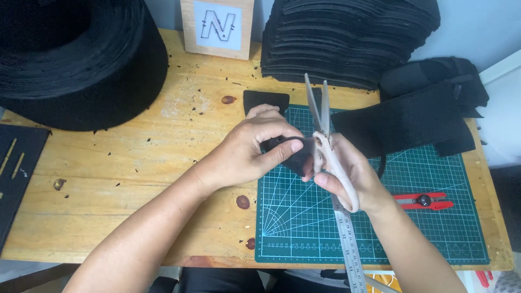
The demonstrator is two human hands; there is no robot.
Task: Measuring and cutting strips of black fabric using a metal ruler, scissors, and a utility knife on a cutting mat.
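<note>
At far left a large roll of black felt-like fabric (76,59) sits on the pale wooden table (135,179). The left hand (252,149) reaches in from lower left, knuckles up, fingers curled and pinched shut on a small black fabric piece (296,157) held above the green gridded cutting mat (423,228). The right hand (347,176) comes up from lower right, closed around the handles of pale-handled scissors (324,141) — their long axis runs nearly upright, blades slightly parted, tips pointing away toward the stack of black cut pieces (347,40). A steel ruler (348,249) lies lengthwise below; further right, a black fabric strip (404,125) and a red-handled cutter (426,201).
</note>
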